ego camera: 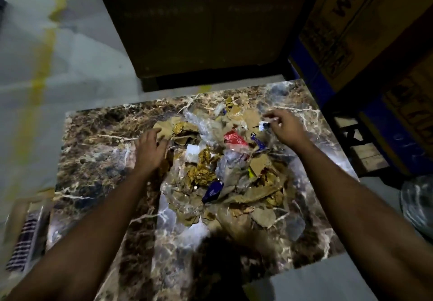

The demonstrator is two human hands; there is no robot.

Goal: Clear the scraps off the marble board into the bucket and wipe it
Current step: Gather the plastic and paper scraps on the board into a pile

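A brown marble board (93, 160) with white veins lies on the floor. A heap of scraps (225, 167) covers its middle: torn cardboard, clear plastic, gold foil, a red wrapper (234, 138) and a blue wrapper (212, 191). My left hand (150, 148) rests flat on the heap's left edge, fingers spread on cardboard pieces. At the heap's far right edge my right hand (284, 126) has its fingers curled and pinches a small white and blue scrap (264, 125). No bucket is clearly recognisable in the view.
Large cardboard boxes (365, 31) stand at the right and a dark box (199, 31) behind the board. A clear rounded plastic thing (418, 201) sits at the right edge. A striped cloth (25, 242) lies at the left beside the board. The floor is grey with a yellow stripe (39, 73).
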